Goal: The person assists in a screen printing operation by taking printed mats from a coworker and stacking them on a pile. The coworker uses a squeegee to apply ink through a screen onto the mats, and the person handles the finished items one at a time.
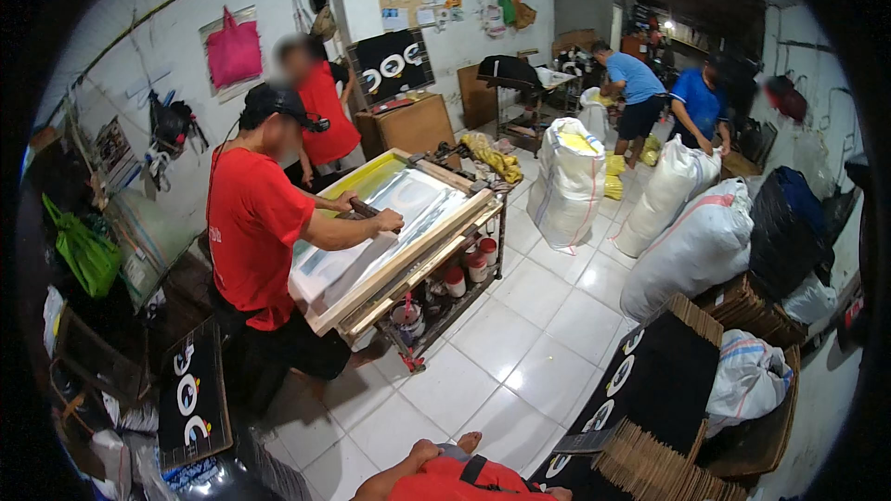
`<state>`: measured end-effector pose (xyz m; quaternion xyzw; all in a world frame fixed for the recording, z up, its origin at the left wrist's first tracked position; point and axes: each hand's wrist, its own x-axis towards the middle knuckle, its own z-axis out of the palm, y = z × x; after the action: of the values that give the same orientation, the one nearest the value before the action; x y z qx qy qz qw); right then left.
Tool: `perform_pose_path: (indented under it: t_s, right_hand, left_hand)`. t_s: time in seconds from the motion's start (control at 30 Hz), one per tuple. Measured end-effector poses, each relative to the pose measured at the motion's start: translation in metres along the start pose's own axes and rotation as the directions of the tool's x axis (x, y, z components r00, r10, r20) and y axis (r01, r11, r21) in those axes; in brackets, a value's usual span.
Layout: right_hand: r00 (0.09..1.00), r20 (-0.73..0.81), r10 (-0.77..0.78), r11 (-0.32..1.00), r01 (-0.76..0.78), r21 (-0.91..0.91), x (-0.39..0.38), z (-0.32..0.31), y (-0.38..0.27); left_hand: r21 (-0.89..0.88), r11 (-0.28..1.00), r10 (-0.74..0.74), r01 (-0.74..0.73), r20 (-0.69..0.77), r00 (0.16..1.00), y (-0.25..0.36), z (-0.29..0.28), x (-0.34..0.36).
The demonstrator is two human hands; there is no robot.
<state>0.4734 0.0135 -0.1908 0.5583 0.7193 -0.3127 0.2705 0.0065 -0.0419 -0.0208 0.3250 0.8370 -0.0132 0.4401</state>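
Note:
At the lower edge my left hand [424,451] is curled closed in front of my red shirt [464,484], beside the grey cloth at my legs. What it holds, if anything, is hidden. Only a sliver of my right hand [560,494] shows, next to a stack of black printed panels [640,390] with brown cardboard edges; its fingers cannot be made out. Ahead to the left, a person in a red shirt [255,223] and black cap grips a squeegee [364,208] with both hands over a wooden-framed printing screen [390,223].
Paint tubs [455,280] stand under the screen's wheeled table. White sacks [568,186] line the right side, near two people in blue shirts [631,82]. Another person in red [325,121] stands behind the screen. A black printed panel [190,394] leans at lower left. White tiles [497,339] cover the floor.

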Motion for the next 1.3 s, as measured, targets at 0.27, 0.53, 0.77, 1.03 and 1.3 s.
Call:
perform_pose_path:
  t_s: [0.27, 0.53, 0.77, 1.03, 1.3]
  right_hand:
    - [0.993, 0.086, 0.076, 0.969, -0.094, 0.23, -0.015, -0.032, -0.006]
    - [0.987, -0.002, -0.16, 0.987, 0.16, -0.011, -0.009, -0.038, -0.001]
    - [0.949, -0.025, -0.316, 0.934, 0.306, -0.186, -0.035, -0.068, -0.018]
    - [0.993, 0.057, 0.101, 0.797, -0.115, 0.593, -0.07, -0.1, -0.04]
    - [0.949, -0.151, -0.277, 0.957, 0.26, -0.128, -0.032, -0.056, 0.003]
  left_hand:
    - [-0.186, 0.98, -0.074, 0.074, 0.008, 0.997, -0.015, 0.016, -0.011]
    - [0.018, 0.999, 0.041, -0.04, -0.055, 0.998, -0.008, 0.008, -0.025]
    - [-0.223, 0.971, -0.1, 0.082, -0.068, 0.993, -0.013, 0.001, -0.04]
    - [-0.247, 0.948, -0.198, 0.198, 0.026, 0.98, -0.047, -0.004, -0.039]
    - [-0.667, 0.714, -0.278, 0.215, 0.012, 0.961, -0.062, -0.038, -0.002]
